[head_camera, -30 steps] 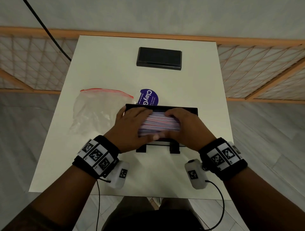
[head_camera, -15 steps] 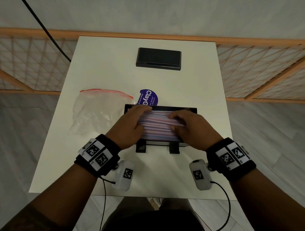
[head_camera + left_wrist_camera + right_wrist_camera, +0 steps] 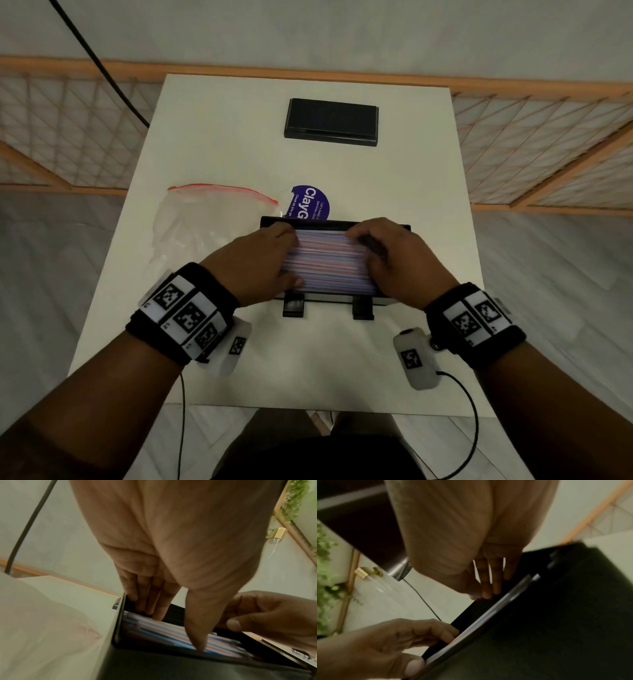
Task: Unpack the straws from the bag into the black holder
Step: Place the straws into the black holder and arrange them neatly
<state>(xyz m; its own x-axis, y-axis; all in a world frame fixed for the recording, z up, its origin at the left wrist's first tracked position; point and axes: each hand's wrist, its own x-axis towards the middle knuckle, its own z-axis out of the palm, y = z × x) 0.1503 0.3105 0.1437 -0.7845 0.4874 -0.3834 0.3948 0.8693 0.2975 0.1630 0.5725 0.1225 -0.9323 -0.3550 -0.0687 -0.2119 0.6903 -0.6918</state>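
From the head view, both hands sit over the black holder (image 3: 335, 299) at the near middle of the white table (image 3: 239, 137). The straws (image 3: 329, 263), striped pink, blue and white, lie flat inside it in a packed layer, running left to right. The left hand (image 3: 253, 263) rests on their left end, fingers laid out fairly straight over the stripes. The right hand (image 3: 400, 260) covers the right end, its fingers bent down at the knuckles onto the straws. The bag (image 3: 205, 233), clear with a red zip strip, lies limp just left of the holder. A purple label (image 3: 310, 205) shows behind the holder's far wall, and a black lid (image 3: 331, 122) lies well apart at the far side.

From the left wrist, the left fingers (image 3: 150, 601) reach straight down into the holder at its far wall, thumb tip touching the straws near the front wall; nothing is clasped. The right hand shows at right with curled fingers.

From the right wrist, the picture is dim and blurred. The right fingers (image 3: 489, 582) point down at the holder's far edge, tips seemingly touching it; I cannot tell whether they pinch any straw.
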